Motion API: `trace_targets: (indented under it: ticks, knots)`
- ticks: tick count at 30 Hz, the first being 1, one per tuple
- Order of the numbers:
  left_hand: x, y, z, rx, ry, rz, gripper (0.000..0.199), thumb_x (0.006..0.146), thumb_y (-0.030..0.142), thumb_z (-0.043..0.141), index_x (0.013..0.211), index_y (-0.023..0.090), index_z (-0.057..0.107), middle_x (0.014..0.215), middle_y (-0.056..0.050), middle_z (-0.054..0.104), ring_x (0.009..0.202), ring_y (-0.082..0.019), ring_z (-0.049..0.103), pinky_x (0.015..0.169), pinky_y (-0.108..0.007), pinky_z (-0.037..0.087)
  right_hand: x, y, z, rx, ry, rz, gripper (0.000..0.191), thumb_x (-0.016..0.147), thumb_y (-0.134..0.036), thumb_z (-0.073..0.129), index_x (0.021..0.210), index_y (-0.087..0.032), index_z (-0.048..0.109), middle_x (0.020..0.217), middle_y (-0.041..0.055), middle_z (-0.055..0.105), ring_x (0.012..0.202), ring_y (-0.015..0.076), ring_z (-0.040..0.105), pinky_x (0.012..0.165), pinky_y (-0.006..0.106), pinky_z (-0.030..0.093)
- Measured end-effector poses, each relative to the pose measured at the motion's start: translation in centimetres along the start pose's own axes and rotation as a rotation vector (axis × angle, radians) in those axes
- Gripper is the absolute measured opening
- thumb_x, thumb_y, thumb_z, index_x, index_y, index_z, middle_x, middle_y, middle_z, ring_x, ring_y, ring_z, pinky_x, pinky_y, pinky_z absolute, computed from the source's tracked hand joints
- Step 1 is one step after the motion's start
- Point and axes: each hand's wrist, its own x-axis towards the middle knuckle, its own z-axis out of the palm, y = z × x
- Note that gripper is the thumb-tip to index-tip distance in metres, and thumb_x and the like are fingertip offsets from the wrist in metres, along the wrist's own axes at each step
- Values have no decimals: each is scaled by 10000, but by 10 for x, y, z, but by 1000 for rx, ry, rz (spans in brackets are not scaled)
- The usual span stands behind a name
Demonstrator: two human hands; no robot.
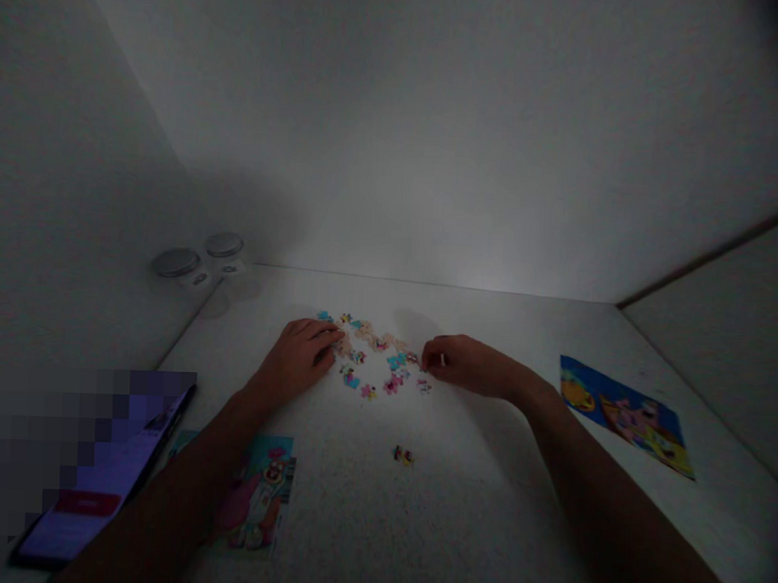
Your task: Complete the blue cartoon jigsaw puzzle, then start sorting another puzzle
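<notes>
Several small jigsaw puzzle pieces (pixel 393 383) lie loosely scattered on the white table, some pink and blue, others tan. My left hand (pixel 303 350) rests at the left side of this group, fingers stretched out and thumb apart, with its fingertips at the tan pieces. On the right side, my right hand (pixel 466 362) has thumb and fingers curled together in a pinch beside the rightmost pieces. What is between those fingertips is too small and dark to make out. Closer to me lies a separate yellow and dark cluster of pieces (pixel 404 455).
A cartoon picture card (pixel 260 500) lies partly under my left forearm, near a phone (pixel 111 477) with a lit screen. Another blue and yellow picture sheet (pixel 627 415) lies at the right. Two clear lidded jars (pixel 225 245) stand back left. Walls (pixel 432 157) enclose the table (pixel 483 507).
</notes>
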Motion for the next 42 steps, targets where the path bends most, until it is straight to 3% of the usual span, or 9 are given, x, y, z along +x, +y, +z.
trace_targets:
  ticks: [5,8,12,17,21,26,30,35,42]
  knots:
    - [-1,2,-2,9,-58,42,316,866,243,498,1153,229,630,1259,-73,587,1155,-244,499,999,-442,365,23,-5,25,76,342,-49,220,887,-232,495,1046,-178,638,1014,98,623,827,173,585,747,306,452]
    - [1,4,0,28,-79,39,288,915,314,473,1145,240,631,1257,-71,583,1165,-243,487,1000,-439,355,36,-8,44,23,417,-143,331,887,-302,548,1196,-190,592,1136,131,583,1039,233,540,914,389,415]
    - [4,5,1,35,-91,52,273,954,330,433,1094,239,648,1162,-50,630,1091,-223,525,969,-414,364,43,-10,52,10,376,-169,286,900,-317,545,1136,-183,634,1072,117,591,1021,226,535,932,381,409]
    - [8,8,1,37,-93,83,289,972,308,392,1046,220,658,1058,-51,666,1006,-212,559,923,-390,380,39,-9,42,126,304,-29,285,884,-229,550,1152,-153,611,1067,118,570,908,176,564,825,302,447]
    - [11,9,2,25,-54,55,307,974,296,369,1031,221,662,1023,-66,680,990,-212,570,920,-394,383,35,-9,36,102,256,27,174,873,-198,545,1007,-161,650,998,91,561,803,143,563,756,267,445]
    - [12,7,4,-27,34,-72,322,965,297,362,1024,205,665,1006,-84,692,979,-226,583,936,-425,386,32,-12,37,55,275,-20,240,885,-239,555,1111,-201,626,1079,97,561,881,162,575,805,283,444]
    - [13,8,4,-136,77,-193,319,948,336,394,991,195,676,955,-76,702,935,-232,607,910,-431,417,33,-11,37,-41,265,-118,205,922,-283,513,1024,-218,678,1044,81,596,941,176,580,838,290,438]
    - [12,15,4,-341,141,-374,304,915,388,448,988,198,674,893,-51,703,836,-194,637,800,-346,493,34,-10,33,-154,234,-215,272,963,-260,415,1021,-205,676,1022,83,633,954,179,577,824,284,427]
    - [9,19,3,-679,206,-565,387,836,534,533,953,191,665,807,-33,700,703,-164,659,654,-272,527,33,-4,26,-95,295,165,220,910,-261,444,842,-171,633,852,74,648,727,157,568,639,251,370]
